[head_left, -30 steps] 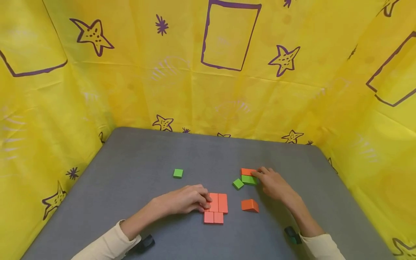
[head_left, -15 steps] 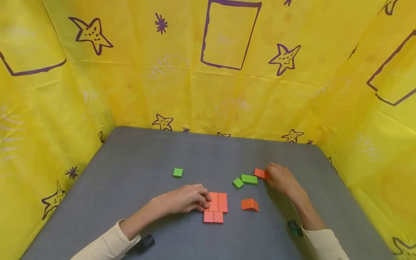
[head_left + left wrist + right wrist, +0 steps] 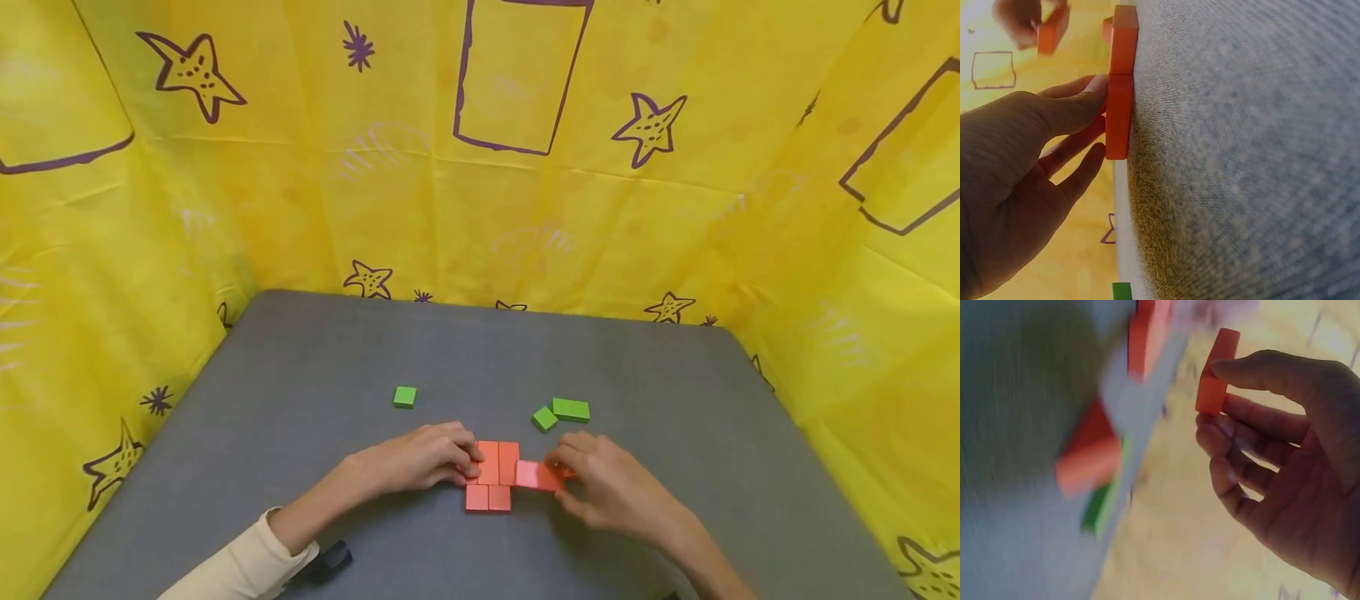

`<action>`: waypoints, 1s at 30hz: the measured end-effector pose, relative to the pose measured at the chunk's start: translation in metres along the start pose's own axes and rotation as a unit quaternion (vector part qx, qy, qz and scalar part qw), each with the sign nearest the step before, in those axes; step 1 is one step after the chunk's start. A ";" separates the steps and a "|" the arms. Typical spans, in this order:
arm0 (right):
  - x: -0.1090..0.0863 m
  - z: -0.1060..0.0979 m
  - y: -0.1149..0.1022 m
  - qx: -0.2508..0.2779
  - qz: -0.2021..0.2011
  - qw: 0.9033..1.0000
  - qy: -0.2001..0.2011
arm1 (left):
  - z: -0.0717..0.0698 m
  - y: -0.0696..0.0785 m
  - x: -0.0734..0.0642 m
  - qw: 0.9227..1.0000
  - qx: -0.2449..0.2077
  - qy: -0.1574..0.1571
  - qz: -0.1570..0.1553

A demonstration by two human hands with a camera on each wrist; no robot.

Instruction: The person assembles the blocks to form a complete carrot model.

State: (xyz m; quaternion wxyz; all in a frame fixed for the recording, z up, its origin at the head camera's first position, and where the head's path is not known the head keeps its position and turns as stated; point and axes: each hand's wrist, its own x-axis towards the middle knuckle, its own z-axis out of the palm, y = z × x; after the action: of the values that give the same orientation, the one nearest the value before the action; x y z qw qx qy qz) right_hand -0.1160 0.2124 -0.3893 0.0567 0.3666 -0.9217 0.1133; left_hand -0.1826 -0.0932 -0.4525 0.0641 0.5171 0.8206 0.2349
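Flat orange blocks point(image 3: 498, 462) lie edge to edge on the grey table, two small square ones point(image 3: 488, 498) along their near side. My left hand point(image 3: 423, 458) curls its fingers and thumb about the leftmost orange block point(image 3: 1119, 119), partly covering it. Between thumb and fingers, my right hand point(image 3: 622, 483) pinches another orange rectangular block point(image 3: 537, 475), tilted, at the right edge of the group. Whether this block touches the group is unclear. Behind the right hand, a wedge-shaped orange block point(image 3: 1088, 453) is mostly hidden in the head view.
A green rectangular block point(image 3: 572, 409) and a green square one point(image 3: 545, 419) lie beyond the right hand. Another green square block point(image 3: 405, 397) is farther left. Yellow patterned cloth point(image 3: 420, 200) surrounds the table point(image 3: 315, 358).
My right hand has drawn the orange block away from the green one and carried it left and nearer, beside the group. My left hand stays at the leftmost block. The head view has shifted slightly.
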 end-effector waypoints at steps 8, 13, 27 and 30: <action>0.005 0.035 -0.043 -0.013 -0.081 0.995 -0.061 | 0.000 -0.001 -0.001 1.000 -0.003 0.001 0.001; 0.012 0.044 -0.049 -0.050 -0.041 0.990 -0.122 | 0.000 0.000 0.000 1.000 -0.002 0.002 0.006; 0.026 0.052 -0.047 -0.051 -0.039 0.993 -0.103 | 0.000 0.000 -0.001 1.000 0.003 -0.006 0.000; 0.027 0.051 -0.047 -0.043 -0.032 0.993 -0.109 | -0.001 0.000 0.000 1.000 0.001 -0.008 -0.002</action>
State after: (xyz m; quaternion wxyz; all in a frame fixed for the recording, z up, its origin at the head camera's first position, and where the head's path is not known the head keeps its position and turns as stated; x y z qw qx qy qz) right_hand -0.1043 0.1485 -0.4256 -0.0248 0.4035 -0.9141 0.0306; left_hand -0.1827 -0.0939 -0.4520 0.0702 0.5172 0.8214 0.2297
